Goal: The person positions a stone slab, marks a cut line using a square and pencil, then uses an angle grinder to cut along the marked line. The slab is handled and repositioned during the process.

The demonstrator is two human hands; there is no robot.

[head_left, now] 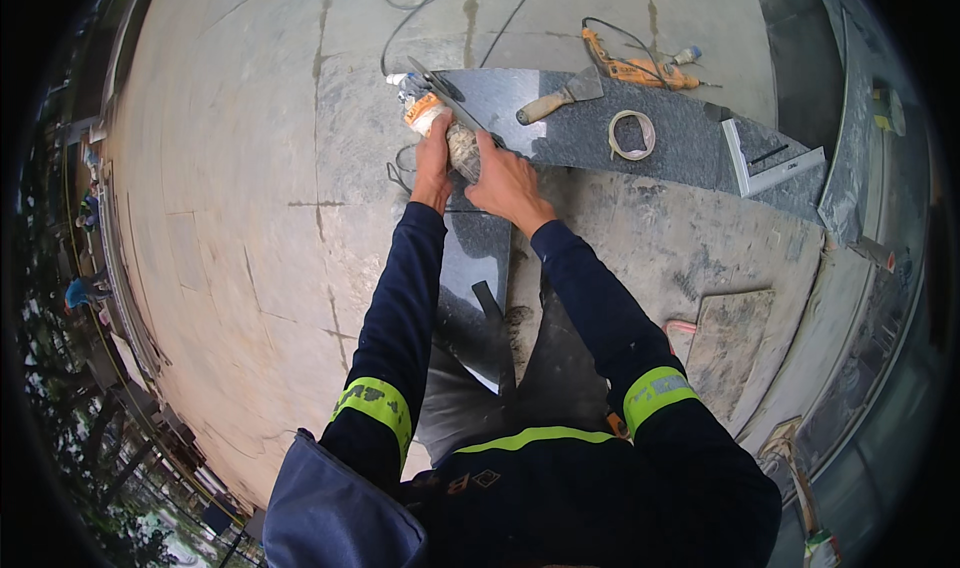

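Note:
Both hands are on a dusty angle grinder (462,152) with an orange and white body, at the left end of a dark grey stone slab (690,133). My left hand (432,168) is closed around its left side. My right hand (508,183) is closed on its right side, near the slab's edge. A thin disc (437,85) shows nearly edge-on above the body, beside the slab's end. I cannot tell whether it touches the stone. Just below my hands lies another grey stone piece (475,248), partly hidden by my legs.
On the slab lie a scraper (565,98), a tape roll (632,135) and a metal square (770,158). An orange drill (640,68) lies beyond its far edge. Cables (410,6) trail over the concrete floor (230,168). A flat board (735,338) lies at right; a dark strip (492,318) is between my legs.

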